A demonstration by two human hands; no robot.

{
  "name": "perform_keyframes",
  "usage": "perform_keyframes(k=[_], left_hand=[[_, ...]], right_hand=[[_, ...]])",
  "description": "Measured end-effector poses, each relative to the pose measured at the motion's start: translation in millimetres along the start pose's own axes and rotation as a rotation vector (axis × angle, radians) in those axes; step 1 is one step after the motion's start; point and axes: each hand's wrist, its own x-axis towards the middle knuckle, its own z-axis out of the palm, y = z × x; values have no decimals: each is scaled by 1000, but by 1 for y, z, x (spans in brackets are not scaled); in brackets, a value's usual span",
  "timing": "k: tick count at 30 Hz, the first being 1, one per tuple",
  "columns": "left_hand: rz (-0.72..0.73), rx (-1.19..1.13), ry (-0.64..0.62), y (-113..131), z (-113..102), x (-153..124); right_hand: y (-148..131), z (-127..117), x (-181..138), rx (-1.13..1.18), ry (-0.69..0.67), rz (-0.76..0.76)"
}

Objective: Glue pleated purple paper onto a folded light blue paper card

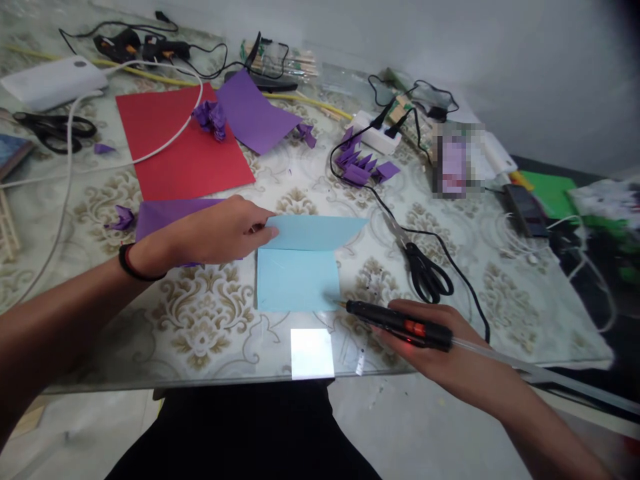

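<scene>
Our left hand (pixel 220 230) lies with its fingertips on the left end of the folded flap of the blue paper (pixel 297 280). We cannot tell if it pinches this edge or only presses it down. Our right hand (pixel 440 347) is closed around a glue pen (pixel 400 325), a black tool with a small red light and a clear stick coming out at the back. Its tip points to the lower right corner of the blue paper and is just beside it; whether it touches, we cannot tell.

We judge that the work is at an early stage. The paper has one fold, and we see no glue on it and no further folds.

The blue paper lies in the middle of the table (pixel 200 320), near its front edge. It is light blue, smooth and clean. The lower part is a flat rectangle, and the upper flap is wider, with a slanted right end.

Under our left wrist lies a purple sheet (pixel 160 213), and behind it a red sheet (pixel 180 143). Right of the blue paper are black scissors (pixel 425 270), open only a little, and a black cable (pixel 380 200) runs past them. Farther back we see small folded purple pieces (pixel 360 163).
</scene>
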Motion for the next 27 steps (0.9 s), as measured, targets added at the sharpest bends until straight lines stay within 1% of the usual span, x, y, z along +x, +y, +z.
perform_keyframes(k=[3, 10, 13, 15, 19, 24, 27], left_hand=[[-4, 9, -4, 0, 0, 0], [-22, 41, -11, 2, 3, 0], [-30, 58, -9, 2, 4, 1], [-42, 70, -12, 2, 4, 1], [-59, 83, -27, 4, 3, 1], [-110, 101, -51, 7, 1, 2], [-110, 103, -70, 8, 1, 2]], right_hand=[[2, -3, -3, 52, -56, -1], [8, -3, -8, 62, 5, 7], [9, -4, -6, 73, -74, -40], [8, -6, -5, 69, -99, -45], [6, -6, -5, 48, -47, -26], [8, -4, -6, 40, -97, -33], [8, -4, -6, 37, -52, -25]])
